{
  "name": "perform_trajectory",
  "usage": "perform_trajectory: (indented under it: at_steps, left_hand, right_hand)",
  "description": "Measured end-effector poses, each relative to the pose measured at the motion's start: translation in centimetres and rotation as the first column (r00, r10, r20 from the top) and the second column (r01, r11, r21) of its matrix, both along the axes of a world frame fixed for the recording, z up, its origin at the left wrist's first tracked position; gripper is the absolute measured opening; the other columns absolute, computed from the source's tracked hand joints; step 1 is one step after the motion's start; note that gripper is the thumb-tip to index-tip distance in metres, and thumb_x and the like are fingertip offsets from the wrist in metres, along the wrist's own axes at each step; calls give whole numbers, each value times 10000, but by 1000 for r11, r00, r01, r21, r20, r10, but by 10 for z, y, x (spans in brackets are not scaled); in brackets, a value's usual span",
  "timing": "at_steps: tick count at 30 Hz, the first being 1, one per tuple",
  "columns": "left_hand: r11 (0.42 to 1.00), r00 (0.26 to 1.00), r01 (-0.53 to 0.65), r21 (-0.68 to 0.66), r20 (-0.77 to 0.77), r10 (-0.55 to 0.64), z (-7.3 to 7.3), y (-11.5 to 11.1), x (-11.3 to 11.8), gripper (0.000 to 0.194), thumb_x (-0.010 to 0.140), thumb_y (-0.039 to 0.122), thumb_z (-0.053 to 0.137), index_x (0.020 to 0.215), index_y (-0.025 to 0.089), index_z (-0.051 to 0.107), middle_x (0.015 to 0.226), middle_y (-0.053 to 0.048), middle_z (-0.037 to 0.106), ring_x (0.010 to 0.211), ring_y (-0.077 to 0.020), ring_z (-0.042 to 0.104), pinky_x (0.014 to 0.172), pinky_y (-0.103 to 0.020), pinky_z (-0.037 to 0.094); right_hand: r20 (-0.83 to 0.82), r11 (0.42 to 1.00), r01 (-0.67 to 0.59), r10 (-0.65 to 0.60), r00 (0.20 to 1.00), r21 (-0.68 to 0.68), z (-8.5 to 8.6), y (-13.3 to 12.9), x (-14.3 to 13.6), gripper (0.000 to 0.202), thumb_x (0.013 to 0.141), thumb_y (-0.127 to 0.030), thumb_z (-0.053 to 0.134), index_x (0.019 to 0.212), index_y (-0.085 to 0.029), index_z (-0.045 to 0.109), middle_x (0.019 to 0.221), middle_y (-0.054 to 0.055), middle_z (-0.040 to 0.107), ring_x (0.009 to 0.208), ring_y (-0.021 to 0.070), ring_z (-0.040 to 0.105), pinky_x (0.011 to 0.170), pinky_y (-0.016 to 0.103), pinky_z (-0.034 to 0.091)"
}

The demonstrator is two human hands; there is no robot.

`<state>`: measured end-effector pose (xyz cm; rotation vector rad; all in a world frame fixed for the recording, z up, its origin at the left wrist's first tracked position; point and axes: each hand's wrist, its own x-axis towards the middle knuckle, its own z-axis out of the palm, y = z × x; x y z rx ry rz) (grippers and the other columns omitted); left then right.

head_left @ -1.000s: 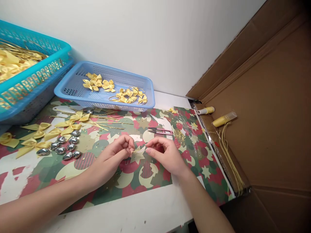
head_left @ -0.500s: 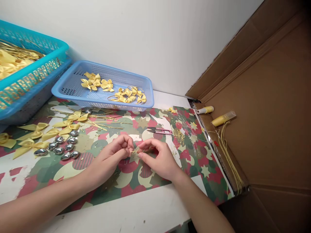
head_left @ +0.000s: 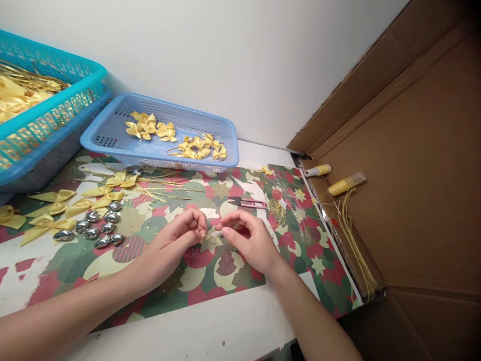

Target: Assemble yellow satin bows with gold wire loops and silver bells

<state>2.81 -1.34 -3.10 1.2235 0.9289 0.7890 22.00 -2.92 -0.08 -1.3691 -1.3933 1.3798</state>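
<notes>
My left hand [head_left: 184, 233] is closed in a pinch, fingers curled, just above the patterned paper. A thin yellow cord [head_left: 209, 233] shows faintly at its fingertips and runs toward the other hand. My right hand [head_left: 250, 240] faces it from the right, thumb and forefinger pinched on the strand; most of the cord is hidden or blends with the print. Beyond the hands lie pink-handled thread snips [head_left: 248, 202]. Left of them sit several silver heart-shaped beads [head_left: 90, 233], with yellow ribbon bows [head_left: 47, 225] and gold wires [head_left: 150, 188] near them.
A blue basket [head_left: 161, 155] with small bows stands at the back. Stacked baskets [head_left: 86, 85] full of bows and gold stems are at the left. Yellow thread spools [head_left: 345, 183] and hanging cords [head_left: 355, 250] line the cardboard edge at right. Thread scraps [head_left: 277, 213] lie near the snips.
My right hand has shifted slightly right, away from my left, widening the gap between the fingertips. My left hand stays almost in place.
</notes>
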Motion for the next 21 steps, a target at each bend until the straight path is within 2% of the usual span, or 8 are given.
perform_trajectory:
  at_steps: [3,8,11,15,21]
  left_hand:
    - [999,1000,17,44,-22,-16,3,-1,1,138,924,325,482,841,224,526,756,17,462,682,-140,422,604,-254,361]
    - [996,998,59,69,0,-59,7,-2,4,223,945,420,476,844,224,512,750,19,458,680,-142,441,592,-253,374]
    - [996,997,71,63,24,-72,6,-2,4,194,953,388,477,850,228,513,744,25,471,674,-134,450,599,-247,381]
    - [994,995,89,61,45,-92,5,-2,4,160,966,320,448,852,226,511,746,25,496,683,-131,478,618,-248,389]
    - [996,996,78,45,32,-80,3,-3,4,138,962,297,440,862,225,502,744,30,494,671,-131,461,596,-254,361]
  right_hand:
    - [-21,1000,-17,16,1000,-24,-2,-1,-9,192,794,-343,679,920,-202,646,917,29,696,849,160,638,785,311,494]
    - [-80,991,7,-18,997,-134,-3,-1,-21,203,757,-330,689,856,-206,562,689,-32,635,603,108,546,605,254,441]
    - [-151,979,6,-37,988,-205,-3,1,-23,190,719,-249,672,835,-215,525,660,-42,654,553,98,525,560,234,405]
    - [-241,968,2,-65,968,-251,-4,3,-23,173,654,-155,619,775,-213,511,634,-43,671,571,106,561,581,229,408]
    - [-258,964,12,-83,963,-267,-3,4,-21,141,612,-137,571,715,-210,508,555,-53,651,505,99,552,533,208,384]
